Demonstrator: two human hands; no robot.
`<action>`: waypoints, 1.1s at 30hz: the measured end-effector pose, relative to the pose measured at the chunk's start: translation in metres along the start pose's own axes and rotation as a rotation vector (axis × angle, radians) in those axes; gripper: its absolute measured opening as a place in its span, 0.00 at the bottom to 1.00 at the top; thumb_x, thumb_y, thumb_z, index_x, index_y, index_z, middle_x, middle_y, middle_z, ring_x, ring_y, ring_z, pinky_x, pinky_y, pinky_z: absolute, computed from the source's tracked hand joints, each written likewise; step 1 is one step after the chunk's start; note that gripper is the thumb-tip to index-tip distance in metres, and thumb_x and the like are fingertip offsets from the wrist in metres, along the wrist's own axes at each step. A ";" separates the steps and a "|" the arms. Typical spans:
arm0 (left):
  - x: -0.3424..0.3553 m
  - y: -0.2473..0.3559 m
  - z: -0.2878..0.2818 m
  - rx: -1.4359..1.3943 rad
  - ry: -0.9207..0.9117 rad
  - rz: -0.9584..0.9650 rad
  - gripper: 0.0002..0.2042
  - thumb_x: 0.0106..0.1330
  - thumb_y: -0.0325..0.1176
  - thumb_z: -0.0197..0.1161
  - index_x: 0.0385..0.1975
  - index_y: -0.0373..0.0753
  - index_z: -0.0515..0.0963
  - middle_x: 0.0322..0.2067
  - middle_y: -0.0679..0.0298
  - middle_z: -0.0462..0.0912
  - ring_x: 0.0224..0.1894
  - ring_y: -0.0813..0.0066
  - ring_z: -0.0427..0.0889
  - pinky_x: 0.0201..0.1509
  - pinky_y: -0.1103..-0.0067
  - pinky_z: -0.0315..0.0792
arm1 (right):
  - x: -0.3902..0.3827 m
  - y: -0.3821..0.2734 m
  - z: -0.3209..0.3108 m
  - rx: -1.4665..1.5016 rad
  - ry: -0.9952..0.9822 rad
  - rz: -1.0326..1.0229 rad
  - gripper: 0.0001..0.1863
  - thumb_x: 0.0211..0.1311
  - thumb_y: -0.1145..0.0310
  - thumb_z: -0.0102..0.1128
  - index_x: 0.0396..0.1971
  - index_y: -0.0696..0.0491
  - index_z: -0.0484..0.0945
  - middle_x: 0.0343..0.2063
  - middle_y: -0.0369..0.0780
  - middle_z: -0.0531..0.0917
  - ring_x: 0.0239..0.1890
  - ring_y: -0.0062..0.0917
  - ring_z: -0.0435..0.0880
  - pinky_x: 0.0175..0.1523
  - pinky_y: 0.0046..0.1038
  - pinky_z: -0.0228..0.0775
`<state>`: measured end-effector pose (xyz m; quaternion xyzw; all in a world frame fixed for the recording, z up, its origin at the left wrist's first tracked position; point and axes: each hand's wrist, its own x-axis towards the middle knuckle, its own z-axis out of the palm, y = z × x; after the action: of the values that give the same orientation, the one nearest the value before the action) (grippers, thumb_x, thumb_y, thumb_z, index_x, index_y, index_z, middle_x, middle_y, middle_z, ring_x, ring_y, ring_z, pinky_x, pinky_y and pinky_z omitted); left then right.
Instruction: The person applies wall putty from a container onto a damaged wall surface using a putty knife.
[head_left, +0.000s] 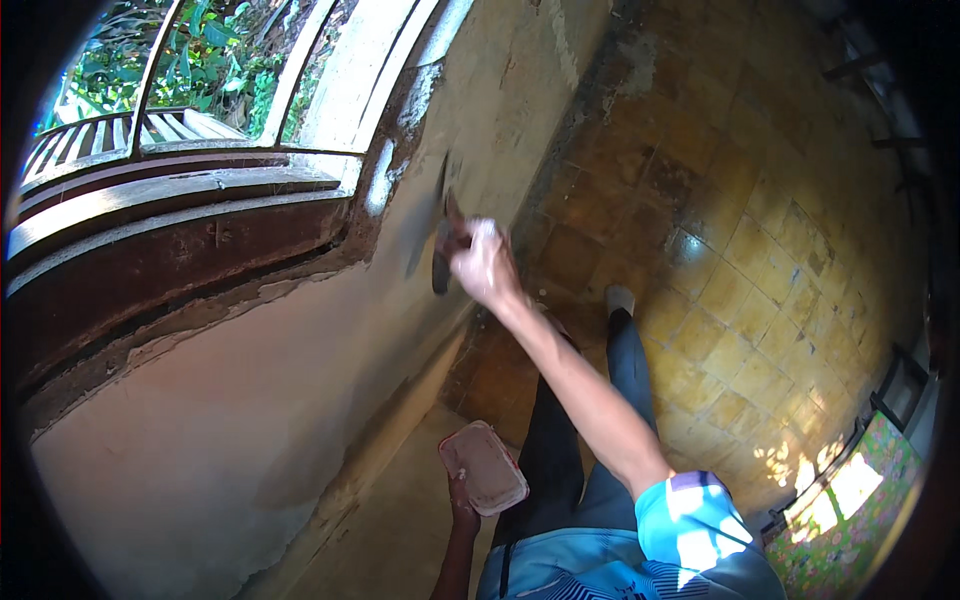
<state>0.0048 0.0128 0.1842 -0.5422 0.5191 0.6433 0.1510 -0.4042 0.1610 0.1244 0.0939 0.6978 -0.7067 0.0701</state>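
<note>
While left hand (461, 492) holds tub (523, 487), outstretched right hand (483, 264) grips tool (440, 273).

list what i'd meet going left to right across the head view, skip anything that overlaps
Pale outdoor slats → red-edged container → right foot → light-blue sleeve → green floral fabric

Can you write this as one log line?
left grip: holding red-rimmed tub of pinkish paste | right grip: holding dark tool by wall
</note>
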 end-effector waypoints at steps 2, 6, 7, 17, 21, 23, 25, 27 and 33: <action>0.003 -0.005 -0.003 0.029 -0.017 0.016 0.34 0.71 0.54 0.49 0.70 0.38 0.54 0.63 0.55 0.67 0.64 0.60 0.69 0.69 0.64 0.65 | -0.025 0.005 0.001 -0.028 -0.081 0.024 0.10 0.55 0.76 0.57 0.36 0.64 0.80 0.28 0.53 0.84 0.30 0.42 0.86 0.35 0.36 0.73; 0.014 0.001 0.019 0.011 -0.008 -0.003 0.33 0.70 0.47 0.51 0.71 0.38 0.53 0.63 0.55 0.66 0.64 0.61 0.69 0.68 0.66 0.64 | -0.016 0.004 -0.019 -0.008 0.091 -0.138 0.11 0.57 0.76 0.57 0.38 0.66 0.80 0.29 0.54 0.85 0.33 0.40 0.88 0.40 0.33 0.76; 0.012 0.007 0.026 0.001 -0.006 -0.007 0.33 0.70 0.42 0.52 0.72 0.39 0.51 0.64 0.56 0.64 0.65 0.62 0.67 0.69 0.68 0.63 | 0.000 -0.006 -0.021 0.028 0.081 -0.011 0.11 0.57 0.77 0.57 0.39 0.65 0.80 0.28 0.52 0.85 0.32 0.39 0.87 0.40 0.34 0.76; 0.077 0.038 0.095 0.226 0.011 0.265 0.30 0.73 0.50 0.50 0.67 0.36 0.58 0.60 0.55 0.68 0.64 0.62 0.68 0.67 0.68 0.64 | -0.070 0.022 -0.069 -0.294 -0.213 0.027 0.10 0.57 0.70 0.62 0.38 0.57 0.83 0.26 0.49 0.80 0.29 0.41 0.79 0.36 0.39 0.70; 0.133 0.062 0.150 0.382 0.079 0.413 0.26 0.72 0.51 0.55 0.57 0.34 0.63 0.51 0.56 0.70 0.54 0.67 0.71 0.60 0.71 0.66 | -0.138 -0.004 -0.133 -0.319 -0.296 -0.070 0.06 0.58 0.78 0.56 0.34 0.60 0.81 0.29 0.49 0.75 0.31 0.44 0.78 0.37 0.39 0.71; 0.142 0.088 0.165 0.378 0.176 0.425 0.26 0.71 0.51 0.57 0.54 0.33 0.64 0.50 0.56 0.70 0.52 0.68 0.71 0.59 0.71 0.66 | -0.169 -0.023 -0.121 -0.416 -0.432 0.121 0.09 0.60 0.78 0.53 0.40 0.60 0.75 0.28 0.50 0.72 0.31 0.52 0.78 0.36 0.47 0.71; 0.143 0.100 0.217 0.268 0.131 0.496 0.28 0.71 0.51 0.58 0.54 0.30 0.63 0.50 0.55 0.70 0.52 0.67 0.71 0.59 0.72 0.66 | -0.184 -0.024 -0.143 -0.634 -0.422 0.267 0.09 0.61 0.77 0.54 0.40 0.57 0.79 0.33 0.49 0.72 0.32 0.50 0.79 0.37 0.44 0.71; 0.140 0.115 0.248 0.233 0.111 0.483 0.29 0.71 0.52 0.58 0.54 0.30 0.63 0.50 0.54 0.70 0.52 0.67 0.71 0.59 0.72 0.66 | -0.189 -0.033 -0.163 -0.752 -0.358 0.294 0.05 0.61 0.76 0.54 0.36 0.57 0.77 0.33 0.50 0.73 0.33 0.51 0.79 0.36 0.46 0.71; 0.156 0.135 0.235 0.248 0.152 0.568 0.30 0.71 0.52 0.57 0.58 0.30 0.60 0.53 0.52 0.68 0.56 0.64 0.69 0.63 0.69 0.63 | -0.154 -0.032 -0.190 -0.012 -0.501 0.448 0.20 0.68 0.66 0.55 0.56 0.61 0.76 0.27 0.40 0.83 0.26 0.21 0.82 0.31 0.25 0.77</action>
<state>-0.2818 0.0940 0.0893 -0.3996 0.7338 0.5494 -0.0088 -0.2550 0.3467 0.1894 0.0679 0.6252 -0.6707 0.3934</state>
